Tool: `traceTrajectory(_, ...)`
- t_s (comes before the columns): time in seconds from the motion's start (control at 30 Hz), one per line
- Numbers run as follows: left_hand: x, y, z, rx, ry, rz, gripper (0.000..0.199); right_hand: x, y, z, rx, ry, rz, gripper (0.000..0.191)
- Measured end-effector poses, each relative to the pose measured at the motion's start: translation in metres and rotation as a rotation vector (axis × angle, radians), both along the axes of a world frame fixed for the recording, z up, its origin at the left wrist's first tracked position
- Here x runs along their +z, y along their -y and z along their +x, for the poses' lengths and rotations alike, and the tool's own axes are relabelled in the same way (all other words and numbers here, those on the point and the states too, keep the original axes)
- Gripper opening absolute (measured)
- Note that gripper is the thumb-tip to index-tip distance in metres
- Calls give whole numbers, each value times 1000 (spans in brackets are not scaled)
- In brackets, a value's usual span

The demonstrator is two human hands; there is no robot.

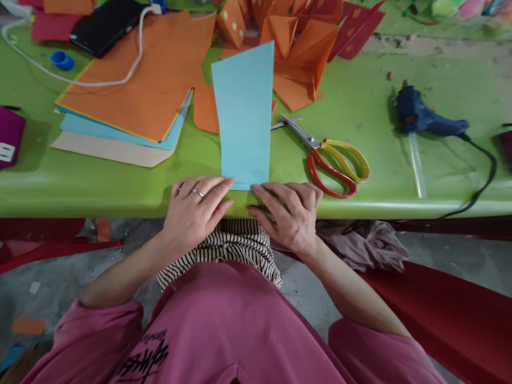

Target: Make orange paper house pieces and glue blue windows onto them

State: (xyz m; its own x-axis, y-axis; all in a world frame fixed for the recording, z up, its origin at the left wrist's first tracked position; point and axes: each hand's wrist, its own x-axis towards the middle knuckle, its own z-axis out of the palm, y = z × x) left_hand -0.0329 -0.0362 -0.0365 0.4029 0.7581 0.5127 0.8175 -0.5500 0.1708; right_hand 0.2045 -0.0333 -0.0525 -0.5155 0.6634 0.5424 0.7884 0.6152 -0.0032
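Observation:
A light blue sheet of paper (246, 112) lies upright before me, its narrow lower edge near the table's front and showing a thin folded strip. My left hand (196, 208), with a ring on one finger, rests its fingertips on the sheet's lower left corner. At the lower right corner, the fingertips of my right hand (290, 213) press on the paper. Both hands have their fingers stretched out, palms down. Scissors (316, 144) with one red and one yellow handle lie partly open just right of the sheet.
Stacked orange and blue sheets (140, 74) lie left, under a white cable (138, 58) and near a black device (106, 26). Folded orange paper shapes (304, 53) stand behind. A blue glue gun (428, 114) lies right, on the green table (384, 186).

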Motion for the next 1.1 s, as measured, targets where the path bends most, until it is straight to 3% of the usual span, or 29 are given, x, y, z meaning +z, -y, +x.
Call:
traceTrajectory(0.5,-3,3,1,-2,5,44,15,4,-1,-3,2,-15,-45,40)
traceTrajectory(0.77,4,8,4,-15,-189,141,20,5,-1,-2,-14,28,-13,38)
traceTrajectory(0.93,12,14,10,-27,-292,58,41,6,0,-4,-17,35,4,39)
traceTrajectory(1.1,6,18,17,9,-315,-45,71,3,2,-4,-26,36,-27,45)
